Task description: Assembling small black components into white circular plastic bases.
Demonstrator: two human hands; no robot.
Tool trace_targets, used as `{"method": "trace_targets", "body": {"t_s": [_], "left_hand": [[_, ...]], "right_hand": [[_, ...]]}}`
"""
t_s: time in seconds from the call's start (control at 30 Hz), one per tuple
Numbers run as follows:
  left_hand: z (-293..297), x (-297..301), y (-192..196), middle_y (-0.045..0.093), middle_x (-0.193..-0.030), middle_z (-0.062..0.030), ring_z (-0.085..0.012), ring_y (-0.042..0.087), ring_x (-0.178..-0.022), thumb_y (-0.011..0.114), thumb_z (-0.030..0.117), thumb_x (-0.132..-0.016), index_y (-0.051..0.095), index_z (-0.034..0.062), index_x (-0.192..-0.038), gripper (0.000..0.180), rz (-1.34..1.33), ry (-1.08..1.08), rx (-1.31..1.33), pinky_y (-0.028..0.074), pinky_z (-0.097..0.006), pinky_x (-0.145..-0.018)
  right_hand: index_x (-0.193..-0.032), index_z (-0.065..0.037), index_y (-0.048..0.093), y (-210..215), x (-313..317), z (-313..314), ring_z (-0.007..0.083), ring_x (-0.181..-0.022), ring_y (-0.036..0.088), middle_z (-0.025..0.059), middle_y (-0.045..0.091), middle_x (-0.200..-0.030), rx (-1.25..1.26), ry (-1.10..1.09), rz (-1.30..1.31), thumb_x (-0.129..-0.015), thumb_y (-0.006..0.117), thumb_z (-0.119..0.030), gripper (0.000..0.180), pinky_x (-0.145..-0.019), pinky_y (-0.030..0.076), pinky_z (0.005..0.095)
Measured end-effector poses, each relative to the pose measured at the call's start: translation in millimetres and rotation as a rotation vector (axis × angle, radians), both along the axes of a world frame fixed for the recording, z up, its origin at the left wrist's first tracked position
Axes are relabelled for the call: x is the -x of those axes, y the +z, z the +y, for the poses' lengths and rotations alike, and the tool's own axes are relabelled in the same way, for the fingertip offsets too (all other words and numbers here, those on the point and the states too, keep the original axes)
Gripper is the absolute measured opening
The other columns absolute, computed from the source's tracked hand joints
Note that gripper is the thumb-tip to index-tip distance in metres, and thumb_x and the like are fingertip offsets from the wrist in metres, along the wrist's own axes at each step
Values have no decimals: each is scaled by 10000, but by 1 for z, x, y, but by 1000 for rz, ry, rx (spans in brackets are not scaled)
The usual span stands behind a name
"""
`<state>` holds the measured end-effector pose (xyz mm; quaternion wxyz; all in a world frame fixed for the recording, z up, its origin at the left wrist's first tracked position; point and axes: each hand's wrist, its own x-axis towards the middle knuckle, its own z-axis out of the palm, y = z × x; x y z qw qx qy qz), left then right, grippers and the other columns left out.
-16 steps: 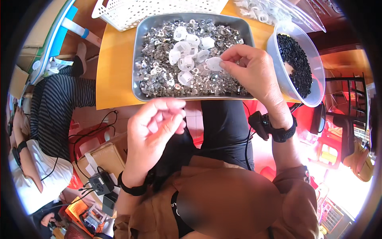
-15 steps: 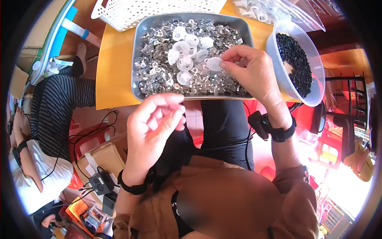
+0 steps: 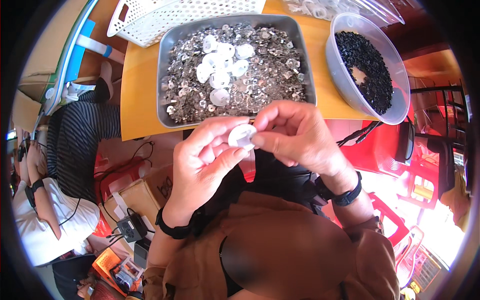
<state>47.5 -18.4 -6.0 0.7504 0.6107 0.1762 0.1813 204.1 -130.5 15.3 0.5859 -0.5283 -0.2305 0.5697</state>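
Note:
My left hand [image 3: 202, 162] and my right hand [image 3: 295, 132] meet in front of my chest, just below the table's near edge. Both pinch a small white plastic disc [image 3: 243, 135] between their fingertips. Above them a grey metal tray [image 3: 165, 75] holds a heap of small silvery metal parts with several white discs [image 3: 220, 62] lying on top. A clear plastic bowl [image 3: 345, 87] of small black parts [image 3: 365, 65] stands to the right of the tray.
The tray and bowl rest on an orange table [image 3: 137, 100]. A white perforated basket [image 3: 165, 15] stands at the back, a clear bag of white pieces [image 3: 340, 7] beside it. Another person in a striped top [image 3: 75, 145] sits at the left. Red stools [image 3: 390, 155] stand at the right.
My right hand has come off the tray toward my chest with a white disc. My left hand has risen to meet it, and both now hold the disc.

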Motion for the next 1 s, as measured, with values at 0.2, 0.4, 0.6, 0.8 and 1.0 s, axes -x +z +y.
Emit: {"method": "trace_targets", "body": {"t_s": [0.2,0.4,0.6,0.8,1.0], "left_hand": [[0,16,1,595,-1068,-114,-182,589,-966,617,24,-837,525,-48,-1172,355,21,84,166,536,-314,-761],[-3,20,4,602,-1031,-101,-169,595,-902,610,141,-865,544,-33,-1162,351,24,27,158,521,-291,-711],[-5,22,2,600,-1002,-93,-180,600,-872,581,112,-865,544,-28,-1158,327,90,21,157,515,-291,-710],[-5,19,1,603,-993,-113,-196,617,-826,582,272,-878,525,-36,-1165,425,109,7,114,519,-294,-648],[-4,22,4,612,-986,-103,-175,605,-832,614,158,-861,545,-24,-1150,348,93,58,226,519,-295,-685]], "right_hand": [[-865,-36,650,-7,-16,0,21,-547,477,-10,606,-720,-68,-182,-955,-787,662,-54,81,-485,382,197],[-820,-82,663,-32,-52,35,270,-710,599,79,626,-800,-135,125,-1615,-679,678,-127,148,-644,480,363],[-792,-92,651,-33,-53,47,289,-767,610,83,615,-780,48,264,-1755,-718,615,-135,92,-675,486,391],[-696,-79,631,-33,-46,42,298,-713,628,112,622,-750,-117,56,-1606,-714,563,-90,71,-627,504,401],[-740,-61,631,-23,-40,45,270,-668,634,101,640,-733,-175,-157,-1201,-695,600,-66,54,-616,508,355]]}}
